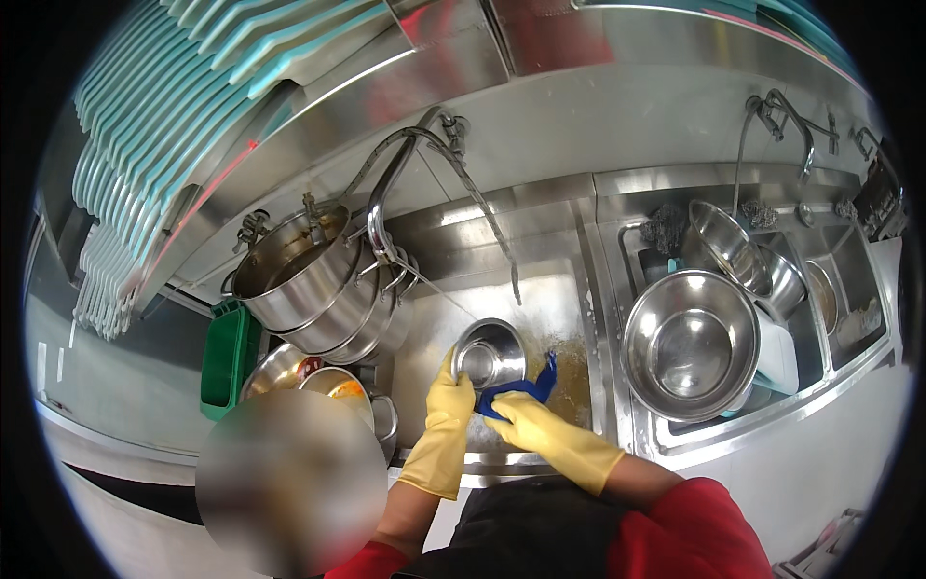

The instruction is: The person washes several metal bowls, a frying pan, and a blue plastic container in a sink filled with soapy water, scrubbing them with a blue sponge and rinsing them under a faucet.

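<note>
A small round metal bowl (494,345) is tilted over the steel sink basin (429,314). My left hand (450,396), in a yellow rubber glove, grips the bowl's left rim. In my right hand (521,422), gloved alike, is a blue cloth (546,376), bunched at the bowl's lower edge, with a tail trailing up to the right. A curved metal faucet (378,217) reaches over the basin, and a thin stream of water runs from it toward the bowl. The gloves and cloth hide the bowl's near rim.
Large stacked steel pots (299,280) stand left of the basin, near a green plastic bin (224,362). On the right, a wide metal bowl (692,345) sits by other bowls (728,246) over a second sink. A dark hose (482,207) hangs above. Blur covers the lower left.
</note>
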`<state>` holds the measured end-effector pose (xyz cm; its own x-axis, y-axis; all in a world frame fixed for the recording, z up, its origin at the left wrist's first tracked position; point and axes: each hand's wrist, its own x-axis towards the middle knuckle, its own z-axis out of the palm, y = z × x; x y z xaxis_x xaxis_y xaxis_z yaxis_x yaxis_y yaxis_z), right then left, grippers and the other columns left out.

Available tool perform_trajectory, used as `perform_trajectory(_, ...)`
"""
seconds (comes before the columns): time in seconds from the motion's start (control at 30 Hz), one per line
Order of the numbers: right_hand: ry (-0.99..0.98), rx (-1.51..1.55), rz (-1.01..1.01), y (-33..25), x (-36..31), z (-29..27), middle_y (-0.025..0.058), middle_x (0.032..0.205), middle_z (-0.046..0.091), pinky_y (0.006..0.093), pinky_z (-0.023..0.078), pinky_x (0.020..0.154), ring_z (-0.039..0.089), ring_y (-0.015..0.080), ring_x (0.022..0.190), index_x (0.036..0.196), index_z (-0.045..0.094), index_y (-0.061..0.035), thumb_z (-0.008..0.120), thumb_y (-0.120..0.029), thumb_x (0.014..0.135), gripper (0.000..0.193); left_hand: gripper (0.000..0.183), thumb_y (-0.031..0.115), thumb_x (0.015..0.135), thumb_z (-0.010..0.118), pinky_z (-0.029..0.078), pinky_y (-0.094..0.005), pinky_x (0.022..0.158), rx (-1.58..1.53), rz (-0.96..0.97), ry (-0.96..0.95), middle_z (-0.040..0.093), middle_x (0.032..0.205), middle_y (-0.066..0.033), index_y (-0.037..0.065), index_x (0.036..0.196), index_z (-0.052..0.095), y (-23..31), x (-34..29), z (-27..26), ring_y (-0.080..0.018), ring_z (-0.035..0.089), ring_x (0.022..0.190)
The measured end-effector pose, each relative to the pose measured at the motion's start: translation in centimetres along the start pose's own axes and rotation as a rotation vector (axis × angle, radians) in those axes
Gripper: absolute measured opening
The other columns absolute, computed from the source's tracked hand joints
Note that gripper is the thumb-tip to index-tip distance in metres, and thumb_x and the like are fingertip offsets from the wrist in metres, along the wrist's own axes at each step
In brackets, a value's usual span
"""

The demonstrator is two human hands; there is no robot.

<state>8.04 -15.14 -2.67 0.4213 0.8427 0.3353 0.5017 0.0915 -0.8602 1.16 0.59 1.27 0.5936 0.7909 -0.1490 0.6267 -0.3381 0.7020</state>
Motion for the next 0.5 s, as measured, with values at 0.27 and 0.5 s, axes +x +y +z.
perform_trajectory(0.27,0.185,-0.045,-0.297,-5.0,1.0,-3.7,0.016,0.092,0.067,0.044,0.05,0.076,0.063,0.0383,0.084,0.09,0.066,0.0016,0.071,-0.007,0.086,0.011,0.025,0.011,0.098,0.048,0.065,-0.0469,0.073,-1.416,-0.887,-0.457,0.072,0.101,-0.0131,-0.005,0.11,0.063,-9.7,0.3,4.3,-0.0282,0.073,0.087)
perform_trajectory(0.5,0.414,0.374,0.319,-5.0,5.4,-5.7,0.012,0.094,0.07,0.0347,0.053,0.082,0.066,0.024,0.086,0.1,0.069,0.0022,0.072,-0.018,0.094,0.021,0.04,0.026,0.104,0.039,0.03,-0.025,0.046,-1.691,-1.086,-0.965,0.054,0.058,-0.0009,-0.007,0.113,0.06,-7.9,-4.2,3.2,-0.0067,0.04,0.043)
